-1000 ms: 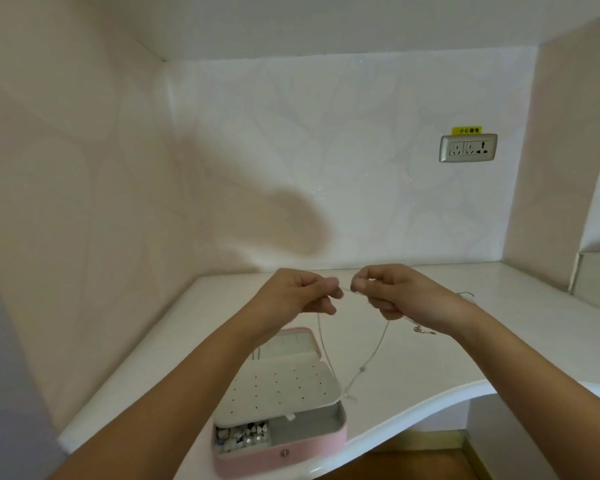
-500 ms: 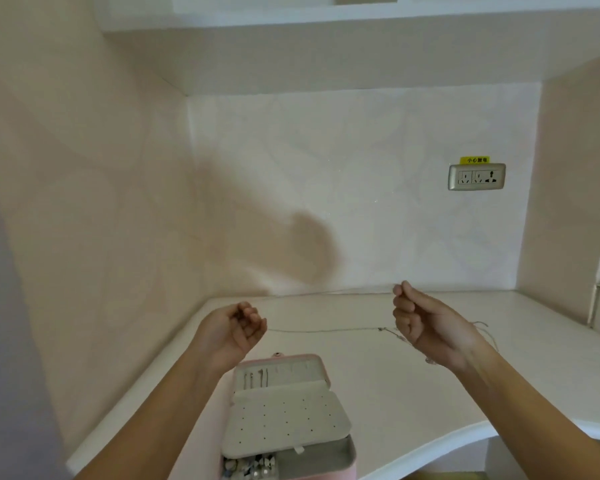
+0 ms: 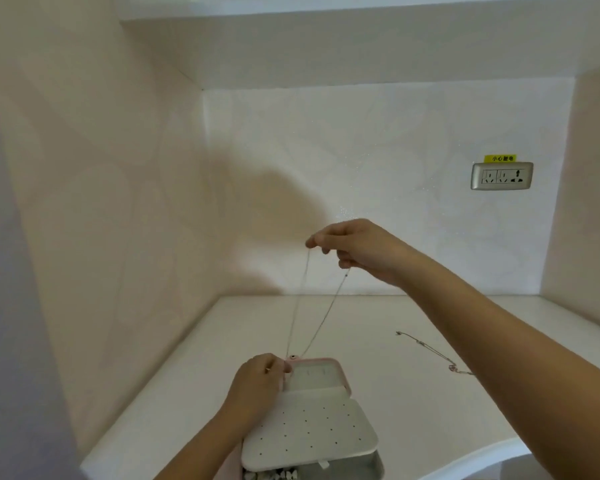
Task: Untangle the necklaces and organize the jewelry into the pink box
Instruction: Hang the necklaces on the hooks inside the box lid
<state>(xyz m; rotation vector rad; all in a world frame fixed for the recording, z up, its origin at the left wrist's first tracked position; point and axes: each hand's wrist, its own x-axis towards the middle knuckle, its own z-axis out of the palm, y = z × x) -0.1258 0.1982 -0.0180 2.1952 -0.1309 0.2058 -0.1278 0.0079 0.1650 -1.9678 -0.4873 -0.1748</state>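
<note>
Right hand point(image 3: 355, 251): now raised, pinching necklace point(image 3: 326, 313) top.
Left hand point(image 3: 257, 379): lowered beneath it, pinching chain's end at pink box point(image 3: 316, 375).
Meaning: stowing likely begins.

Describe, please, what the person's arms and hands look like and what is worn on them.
The left arm and right arm are bare as far as the frame shows: no sleeves, watch or bracelet. The left hand and right hand wear no gloves.

surface point(image 3: 187, 393): white, curved near edge | pink box point(image 3: 321, 359): open at that edge; white perforated tray point(image 3: 309, 431) on top | loose necklace point(image 3: 430, 351): right of pink box, apart
</note>
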